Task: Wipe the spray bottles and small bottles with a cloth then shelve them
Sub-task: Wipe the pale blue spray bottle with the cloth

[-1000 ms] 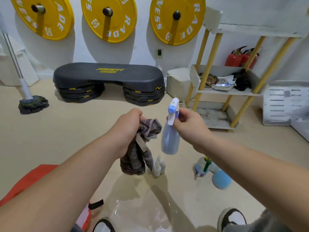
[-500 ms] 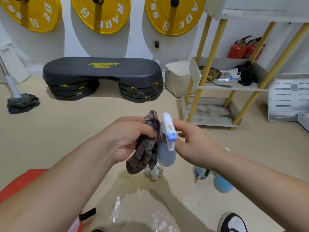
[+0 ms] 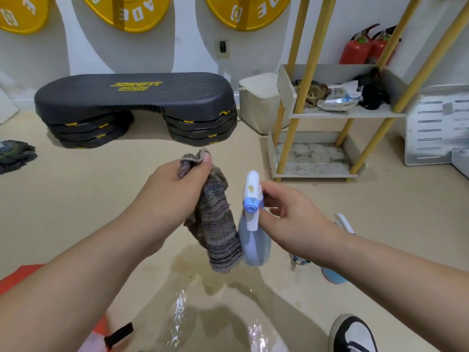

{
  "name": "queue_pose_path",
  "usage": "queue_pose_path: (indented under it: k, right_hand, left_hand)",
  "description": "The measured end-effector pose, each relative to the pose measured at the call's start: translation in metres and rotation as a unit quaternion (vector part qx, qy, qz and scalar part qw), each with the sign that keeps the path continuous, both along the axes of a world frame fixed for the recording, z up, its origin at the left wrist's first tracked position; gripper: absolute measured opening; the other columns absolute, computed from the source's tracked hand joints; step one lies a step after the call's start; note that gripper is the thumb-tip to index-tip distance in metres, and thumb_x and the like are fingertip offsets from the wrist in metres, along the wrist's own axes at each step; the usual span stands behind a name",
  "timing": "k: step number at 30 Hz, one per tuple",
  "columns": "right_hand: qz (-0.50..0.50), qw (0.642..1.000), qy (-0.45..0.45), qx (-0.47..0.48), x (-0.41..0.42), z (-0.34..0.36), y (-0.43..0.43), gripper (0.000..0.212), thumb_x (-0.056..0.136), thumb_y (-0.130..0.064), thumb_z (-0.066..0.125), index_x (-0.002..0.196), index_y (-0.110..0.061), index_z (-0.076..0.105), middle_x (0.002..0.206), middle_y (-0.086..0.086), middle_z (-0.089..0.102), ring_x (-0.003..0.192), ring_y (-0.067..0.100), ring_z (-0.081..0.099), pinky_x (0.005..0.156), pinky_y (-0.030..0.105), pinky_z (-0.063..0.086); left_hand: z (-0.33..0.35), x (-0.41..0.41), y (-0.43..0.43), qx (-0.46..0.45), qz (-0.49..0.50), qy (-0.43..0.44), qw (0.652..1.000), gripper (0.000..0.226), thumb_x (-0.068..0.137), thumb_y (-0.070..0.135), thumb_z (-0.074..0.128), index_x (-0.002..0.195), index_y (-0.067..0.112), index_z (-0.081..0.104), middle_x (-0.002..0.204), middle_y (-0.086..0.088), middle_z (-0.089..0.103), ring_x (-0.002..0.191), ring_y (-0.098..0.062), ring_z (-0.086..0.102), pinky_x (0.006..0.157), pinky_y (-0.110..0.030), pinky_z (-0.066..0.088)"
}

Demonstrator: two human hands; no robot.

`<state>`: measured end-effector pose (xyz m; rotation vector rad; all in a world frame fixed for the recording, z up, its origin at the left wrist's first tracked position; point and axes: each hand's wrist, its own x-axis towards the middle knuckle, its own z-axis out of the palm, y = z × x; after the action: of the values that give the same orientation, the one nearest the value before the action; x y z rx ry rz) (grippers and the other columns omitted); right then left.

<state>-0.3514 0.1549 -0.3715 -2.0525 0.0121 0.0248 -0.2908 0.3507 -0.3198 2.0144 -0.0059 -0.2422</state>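
Note:
My right hand (image 3: 286, 219) holds a pale blue spray bottle (image 3: 253, 240) by its white trigger head, nozzle turned toward me. My left hand (image 3: 175, 196) grips a striped grey-brown cloth (image 3: 215, 229), which hangs down against the bottle's left side. Both are held above the wet floor. More spray bottles (image 3: 332, 273) lie on the floor behind my right forearm, mostly hidden. The yellow-legged shelf rack (image 3: 314, 171) stands at the back right, its bottom shelf bare and stained.
A black step platform (image 3: 134, 97) sits by the wall at the back left. A mop head (image 3: 15, 154) lies at the far left. The rack's middle shelf holds rags and a packet (image 3: 340, 97). Red fire extinguishers (image 3: 360, 47) stand behind. My shoe (image 3: 352, 334) is at the bottom right.
The bottle has turned so its nozzle faces me, and the cloth has slid down along the bottle's side. My view has tilted down and moved closer to the rack.

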Motion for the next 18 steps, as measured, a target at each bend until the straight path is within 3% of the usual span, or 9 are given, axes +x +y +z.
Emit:
queue_pose_path:
  k: [2,6,9,10,11,13,14,16,18]
  right_hand:
    - [-0.004,1.000,0.001,0.004,-0.001,0.000,0.000,0.023,0.097,-0.010,0.056,0.096,-0.029,0.068,0.084,-0.020,0.067,0.082,-0.002,0.061,0.080,0.018,0.048]
    - [-0.007,1.000,0.024,-0.009,-0.002,-0.003,-0.001,0.016,0.099,-0.020,0.057,0.102,-0.029,0.070,0.095,-0.010,0.073,0.095,0.012,0.066,0.089,0.031,0.053]
    - [-0.006,0.999,0.011,-0.034,-0.001,0.001,-0.002,0.016,0.098,-0.019,0.058,0.097,-0.031,0.068,0.092,-0.010,0.073,0.093,0.008,0.067,0.084,0.028,0.055]
    - [-0.002,0.999,0.008,-0.053,0.000,0.003,-0.002,0.020,0.096,-0.014,0.058,0.089,-0.032,0.064,0.085,-0.011,0.070,0.086,0.002,0.065,0.077,0.024,0.051]
    - [0.005,0.997,0.011,-0.079,0.000,0.006,-0.002,0.028,0.093,-0.009,0.057,0.082,-0.034,0.058,0.079,-0.013,0.065,0.080,0.001,0.061,0.071,0.021,0.046]
    - [0.024,0.991,0.010,-0.129,0.001,0.010,-0.002,0.035,0.089,-0.006,0.056,0.076,-0.038,0.049,0.076,-0.015,0.057,0.080,0.008,0.056,0.070,0.022,0.041]
    - [0.028,0.990,0.006,-0.138,0.001,0.010,-0.001,0.034,0.087,-0.009,0.057,0.076,-0.040,0.047,0.077,-0.016,0.057,0.081,0.012,0.057,0.072,0.024,0.042]
    - [0.014,0.992,0.005,-0.124,-0.002,0.010,0.000,0.020,0.082,-0.020,0.054,0.078,-0.040,0.048,0.079,-0.015,0.059,0.083,0.017,0.058,0.073,0.028,0.045]
    - [0.009,0.992,0.014,-0.121,-0.005,0.009,0.000,0.015,0.088,-0.024,0.056,0.085,-0.038,0.051,0.081,-0.015,0.059,0.084,0.017,0.058,0.072,0.029,0.045]
  left_hand:
    - [0.003,-0.006,-0.009,-0.031,0.006,-0.017,0.999,0.049,0.104,0.057,0.048,0.100,0.012,0.068,0.093,-0.008,0.075,0.071,-0.013,0.062,0.065,-0.030,0.051]
    - [0.009,-0.027,-0.023,-0.049,-0.061,-0.105,0.991,0.028,0.104,0.045,0.049,0.088,0.023,0.055,0.065,0.010,0.059,0.057,-0.005,0.049,0.063,-0.030,0.050]
    - [0.006,-0.041,-0.029,-0.089,-0.170,-0.087,0.977,0.012,0.107,0.029,0.053,0.100,0.021,0.058,0.069,0.012,0.060,0.059,-0.008,0.049,0.057,-0.020,0.045]
    - [0.001,-0.042,-0.028,-0.052,-0.206,-0.105,0.972,0.007,0.105,0.024,0.054,0.108,0.025,0.060,0.082,0.016,0.068,0.069,-0.008,0.058,0.065,-0.019,0.048]
    - [-0.005,-0.044,-0.027,0.005,-0.230,-0.139,0.963,0.023,0.097,0.020,0.052,0.116,0.032,0.060,0.107,0.021,0.072,0.091,-0.004,0.065,0.080,-0.017,0.050]
    - [-0.010,-0.046,-0.026,0.091,-0.255,-0.206,0.940,0.060,0.079,0.018,0.044,0.133,0.043,0.054,0.149,0.027,0.048,0.136,0.005,0.046,0.106,-0.003,0.032]
    - [-0.010,-0.046,-0.027,0.102,-0.257,-0.218,0.936,0.068,0.075,0.017,0.042,0.136,0.045,0.053,0.151,0.028,0.039,0.141,0.005,0.037,0.106,0.003,0.024]
    - [-0.011,-0.044,-0.026,0.075,-0.241,-0.217,0.943,0.067,0.074,0.015,0.044,0.133,0.041,0.065,0.144,0.032,0.041,0.139,0.009,0.039,0.105,0.004,0.024]
    - [-0.006,-0.039,-0.024,-0.009,-0.209,-0.114,0.971,0.047,0.084,0.012,0.055,0.121,0.032,0.074,0.120,0.020,0.072,0.104,0.009,0.066,0.092,-0.014,0.049]
